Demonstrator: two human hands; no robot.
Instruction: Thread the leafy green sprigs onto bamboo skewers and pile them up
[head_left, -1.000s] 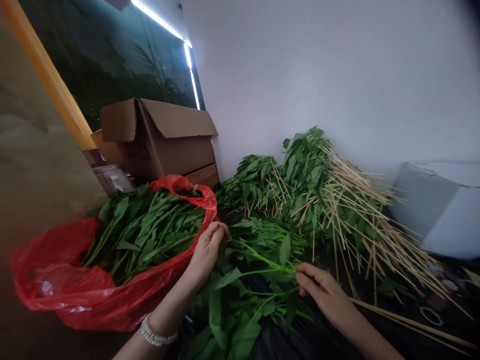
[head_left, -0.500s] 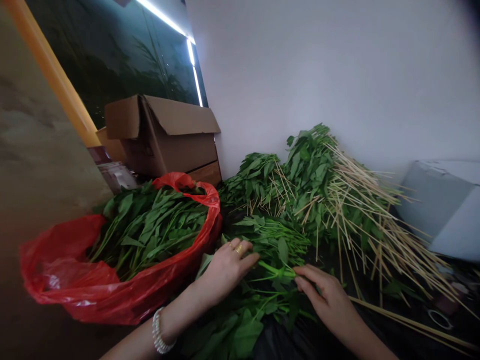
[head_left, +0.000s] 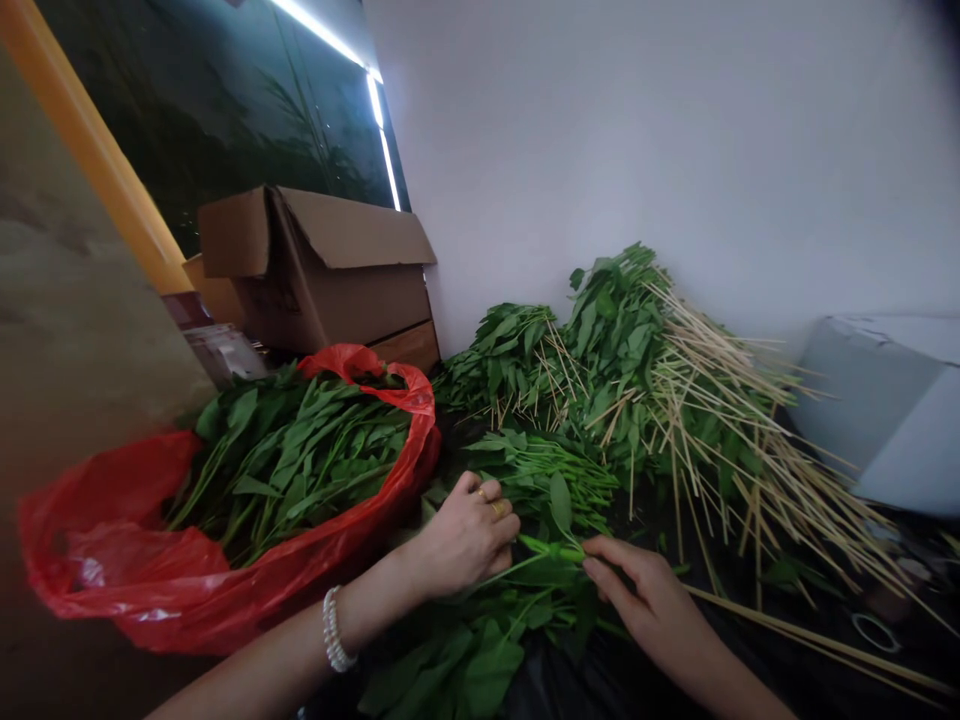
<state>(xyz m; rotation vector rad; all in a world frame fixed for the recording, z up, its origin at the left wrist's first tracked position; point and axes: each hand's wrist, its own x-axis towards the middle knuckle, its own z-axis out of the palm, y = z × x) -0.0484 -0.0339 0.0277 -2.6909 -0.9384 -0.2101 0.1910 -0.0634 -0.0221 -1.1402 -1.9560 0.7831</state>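
Observation:
My left hand (head_left: 465, 535), with a ring and a pearl bracelet, is curled round a green stalk (head_left: 551, 549) of the loose leafy greens (head_left: 480, 640) lying on black sheeting in front of me. My right hand (head_left: 649, 600) pinches the same stalk a little to the right, fingers closed on it. A red plastic bag (head_left: 112, 575) full of green leaves (head_left: 292, 455) lies just left of my left hand.
Piles of greens skewered on bamboo sticks (head_left: 675, 400) lean against the white wall. An open cardboard box (head_left: 330, 265) stands behind the bag. A grey box (head_left: 892, 400) sits at the right. A tape roll (head_left: 870, 630) lies near the loose sticks.
My left hand left the rim of the red bag, moved right and closed on the stalk. My right hand stayed at the same stalk.

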